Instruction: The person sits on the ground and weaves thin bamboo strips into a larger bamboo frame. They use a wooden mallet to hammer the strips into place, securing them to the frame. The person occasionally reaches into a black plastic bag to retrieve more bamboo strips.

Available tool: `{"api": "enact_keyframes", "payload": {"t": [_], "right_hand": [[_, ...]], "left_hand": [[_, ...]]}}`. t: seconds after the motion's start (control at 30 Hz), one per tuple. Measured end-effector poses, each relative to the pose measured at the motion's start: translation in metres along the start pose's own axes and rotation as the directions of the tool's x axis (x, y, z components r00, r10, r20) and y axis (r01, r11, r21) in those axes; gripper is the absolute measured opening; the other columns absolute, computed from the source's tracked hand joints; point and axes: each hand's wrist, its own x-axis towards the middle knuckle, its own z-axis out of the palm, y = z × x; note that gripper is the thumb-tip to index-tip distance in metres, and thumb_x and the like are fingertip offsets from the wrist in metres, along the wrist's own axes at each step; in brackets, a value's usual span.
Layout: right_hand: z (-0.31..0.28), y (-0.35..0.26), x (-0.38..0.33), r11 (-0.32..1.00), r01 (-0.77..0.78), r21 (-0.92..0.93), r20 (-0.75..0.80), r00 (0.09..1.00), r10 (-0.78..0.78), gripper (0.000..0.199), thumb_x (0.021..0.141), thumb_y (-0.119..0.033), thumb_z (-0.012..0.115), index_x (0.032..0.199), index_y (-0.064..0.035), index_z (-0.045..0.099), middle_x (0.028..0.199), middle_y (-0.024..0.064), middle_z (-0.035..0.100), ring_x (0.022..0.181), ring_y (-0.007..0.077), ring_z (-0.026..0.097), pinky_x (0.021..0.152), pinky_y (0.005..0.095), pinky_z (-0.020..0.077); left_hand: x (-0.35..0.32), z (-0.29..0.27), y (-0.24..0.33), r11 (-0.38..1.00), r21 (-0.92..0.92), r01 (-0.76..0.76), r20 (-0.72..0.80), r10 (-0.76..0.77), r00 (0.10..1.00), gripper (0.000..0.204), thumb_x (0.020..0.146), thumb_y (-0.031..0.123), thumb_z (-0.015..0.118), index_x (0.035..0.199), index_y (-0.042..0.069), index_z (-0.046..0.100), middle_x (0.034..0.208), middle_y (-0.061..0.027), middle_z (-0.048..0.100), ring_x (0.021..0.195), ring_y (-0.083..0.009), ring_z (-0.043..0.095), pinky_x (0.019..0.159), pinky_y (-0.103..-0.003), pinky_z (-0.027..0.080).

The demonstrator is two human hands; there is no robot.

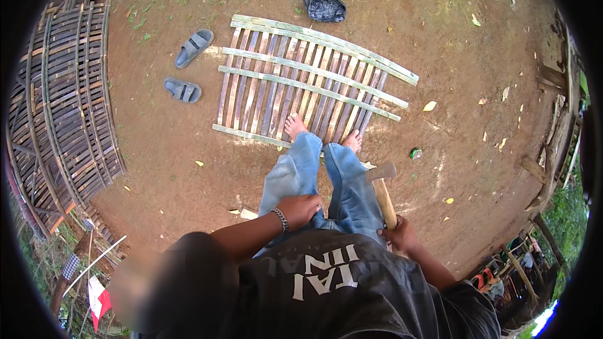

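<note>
My right hand is closed around the wooden handle of a hatchet, held upright beside my right thigh with its metal head away from me. My left hand, with a bracelet at the wrist, rests curled against the front of my jeans; whatever its fingers may hold is hidden. Ahead of me on the ground lies a bamboo slat panel, its many slats crossed by several longer pale green strips. My bare feet are on its near edge.
Two grey sandals lie left of the panel, and a black plastic bag sits beyond it. Larger bamboo panels stand along the left. A small green scrap and fallen leaves dot the dirt. Wooden beams line the right.
</note>
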Motion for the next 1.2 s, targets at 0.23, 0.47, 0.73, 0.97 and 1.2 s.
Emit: {"api": "enact_keyframes", "payload": {"t": [0.23,0.47,0.73,0.97,1.2], "right_hand": [[-0.009,-0.049,-0.119,0.990,-0.139,-0.017,0.038,0.989,0.140,0.026,0.085,-0.010,0.080,0.104,-0.0025,0.063,0.074,0.0028,0.065,0.061,0.0113,0.062,0.055,0.0285,0.0511],[0.001,0.024,-0.048,0.991,-0.062,-0.119,0.086,0.994,0.072,0.028,0.085,-0.016,0.083,0.106,-0.0052,0.067,0.077,0.0012,0.065,0.064,0.0098,0.058,0.059,0.0291,0.0485],[-0.074,-0.024,0.166,0.996,0.077,-0.039,0.227,0.972,-0.066,0.030,0.087,-0.017,0.085,0.104,-0.0072,0.062,0.076,-0.0007,0.066,0.064,0.0094,0.064,0.056,0.0282,0.0522],[-0.125,-0.143,0.379,0.903,0.428,-0.043,0.038,0.903,-0.427,0.029,0.092,-0.011,0.078,0.112,-0.0035,0.059,0.076,-0.0009,0.062,0.060,0.0084,0.058,0.053,0.0268,0.0483],[-0.110,-0.179,0.486,0.855,0.519,-0.015,-0.011,0.855,-0.519,0.030,0.093,-0.010,0.077,0.114,-0.0016,0.058,0.077,-0.0002,0.059,0.059,0.0087,0.056,0.052,0.0259,0.0465]], "left_hand": [[-0.044,-0.023,0.017,0.896,-0.410,0.173,0.090,-0.150,0.985,0.027,0.101,0.035,0.063,0.105,0.008,0.061,0.083,-0.0131,0.069,0.077,-0.0281,0.071,0.072,-0.041,0.053],[-0.007,0.031,-0.025,0.904,-0.426,-0.016,0.183,0.103,0.978,0.025,0.099,0.033,0.065,0.105,0.009,0.065,0.091,-0.0121,0.071,0.087,-0.0324,0.070,0.079,-0.042,0.054],[0.244,-0.012,-0.167,0.974,-0.227,-0.014,-0.397,-0.079,0.915,0.010,0.091,0.016,0.073,0.094,0.006,0.076,0.096,-0.0117,0.076,0.082,-0.0256,0.072,0.075,-0.037,0.055],[0.499,0.000,-0.278,0.954,-0.281,-0.105,-0.817,-0.180,0.547,0.009,0.088,0.014,0.074,0.093,0.007,0.075,0.103,-0.0093,0.077,0.097,-0.0259,0.073,0.092,-0.042,0.053],[0.571,0.020,-0.329,0.974,0.228,-0.015,-0.912,0.218,0.347,0.003,0.090,0.012,0.069,0.092,0.010,0.068,0.117,-0.0054,0.074,0.131,-0.0287,0.059,0.124,-0.058,0.019]]}}
